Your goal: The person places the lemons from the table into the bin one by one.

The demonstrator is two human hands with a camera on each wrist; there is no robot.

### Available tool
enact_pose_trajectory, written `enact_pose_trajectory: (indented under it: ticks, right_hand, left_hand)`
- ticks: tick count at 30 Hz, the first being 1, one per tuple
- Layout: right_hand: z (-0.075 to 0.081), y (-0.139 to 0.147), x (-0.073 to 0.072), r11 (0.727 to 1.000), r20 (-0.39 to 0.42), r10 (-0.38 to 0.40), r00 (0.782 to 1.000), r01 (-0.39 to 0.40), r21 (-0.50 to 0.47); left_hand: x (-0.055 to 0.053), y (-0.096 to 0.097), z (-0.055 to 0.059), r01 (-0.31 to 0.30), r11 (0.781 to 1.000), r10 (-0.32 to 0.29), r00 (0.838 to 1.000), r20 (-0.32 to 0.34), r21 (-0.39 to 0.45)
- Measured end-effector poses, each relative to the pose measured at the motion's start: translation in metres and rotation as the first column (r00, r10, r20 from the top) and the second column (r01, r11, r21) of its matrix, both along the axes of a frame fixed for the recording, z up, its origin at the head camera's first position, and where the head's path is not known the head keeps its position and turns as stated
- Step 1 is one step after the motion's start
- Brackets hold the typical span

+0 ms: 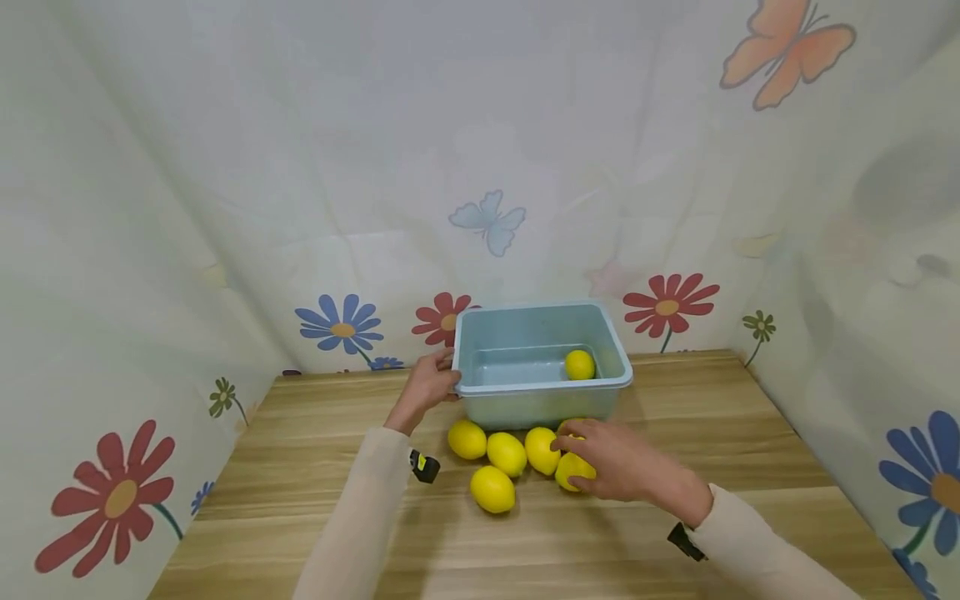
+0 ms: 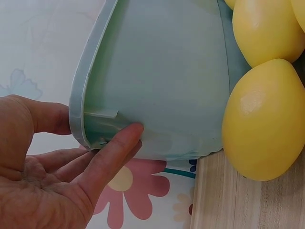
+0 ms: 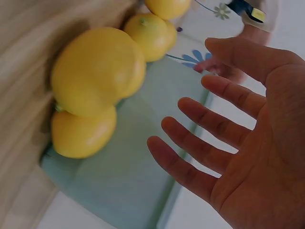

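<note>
A light blue plastic bin (image 1: 536, 407) stands near the back edge of the table, with one yellow lemon (image 1: 580, 365) inside at its right. My left hand (image 1: 426, 382) holds the bin's left rim, thumb over the edge and fingers against the outer wall, as the left wrist view shows. Several lemons lie close together before the bin, among them a front lemon (image 1: 492, 489) and a left one (image 2: 264, 119). Over the rightmost lemons reaches my right hand (image 1: 626, 458), partly hiding them. Its fingers are spread and hold nothing in the right wrist view.
The wood-grain tabletop (image 1: 322, 492) extends to both sides of the lemons. A pale curtain (image 1: 360, 167) printed with flowers and butterflies hangs behind the bin and along both sides. Each wrist wears a small black device.
</note>
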State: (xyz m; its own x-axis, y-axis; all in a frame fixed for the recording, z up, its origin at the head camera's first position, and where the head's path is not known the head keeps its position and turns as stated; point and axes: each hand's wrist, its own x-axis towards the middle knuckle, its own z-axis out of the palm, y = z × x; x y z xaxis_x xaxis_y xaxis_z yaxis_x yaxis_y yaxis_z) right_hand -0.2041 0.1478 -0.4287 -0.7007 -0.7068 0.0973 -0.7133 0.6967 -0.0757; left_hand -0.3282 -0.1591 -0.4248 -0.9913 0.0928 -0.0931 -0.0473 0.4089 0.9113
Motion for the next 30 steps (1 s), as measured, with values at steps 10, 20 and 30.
enact_pose_trajectory:
  ticks: [10,20,30]
  right_hand:
    - [-0.028,0.002,-0.007,0.999,0.029,0.018,0.999,-0.016,-0.05]
    - [-0.051,0.005,-0.013,0.999,0.005,0.038,0.999,-0.038,-0.014]
    - [-0.059,0.003,-0.014,0.999,0.013,0.043,0.999,-0.043,-0.016]
  left_hand:
    - [0.001,0.0,0.0,-0.013,1.0,0.013,0.999,0.032,0.002]
    - [0.0,0.0,0.002,-0.016,1.0,0.016,1.0,0.025,-0.001]
    - [-0.001,0.0,-0.003,-0.013,1.0,0.013,1.0,0.013,0.002]
